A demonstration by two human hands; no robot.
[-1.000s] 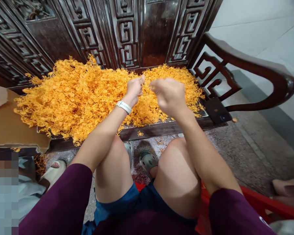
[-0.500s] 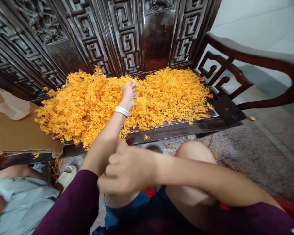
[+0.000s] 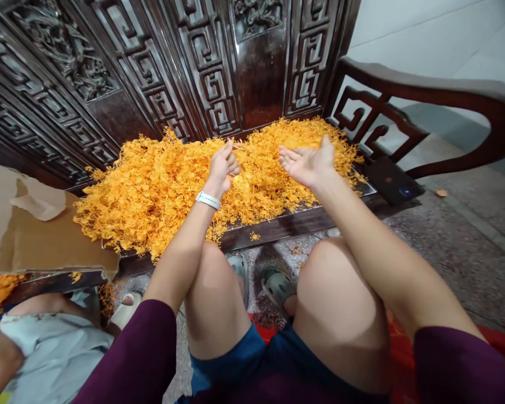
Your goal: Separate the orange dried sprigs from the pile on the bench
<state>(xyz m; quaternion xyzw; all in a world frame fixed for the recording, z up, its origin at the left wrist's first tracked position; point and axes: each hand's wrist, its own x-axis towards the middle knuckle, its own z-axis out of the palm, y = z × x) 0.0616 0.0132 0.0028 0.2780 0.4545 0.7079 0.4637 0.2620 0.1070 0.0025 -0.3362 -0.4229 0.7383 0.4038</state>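
Note:
A big heap of small orange-yellow sprigs (image 3: 151,185) covers the seat of a dark carved wooden bench (image 3: 286,221). My left hand (image 3: 222,167), with a white watch at the wrist, hovers over the middle of the heap with its fingers pinched on a thin orange sprig. To its right, my right hand (image 3: 307,163) is held above the heap with palm up and fingers stretched out, nothing in it. The two hands are a short gap apart.
A dark phone (image 3: 391,180) lies on the bench's right end beside the curved armrest (image 3: 425,92). Brown cardboard (image 3: 37,241) lies at the left. Another person's legs in pale shorts (image 3: 50,342) show at lower left. My knees and sandalled feet are below the bench edge.
My right hand has come up from beside my left elbow to the heap and spread out palm up. The left hand stayed at the heap, still pinching.

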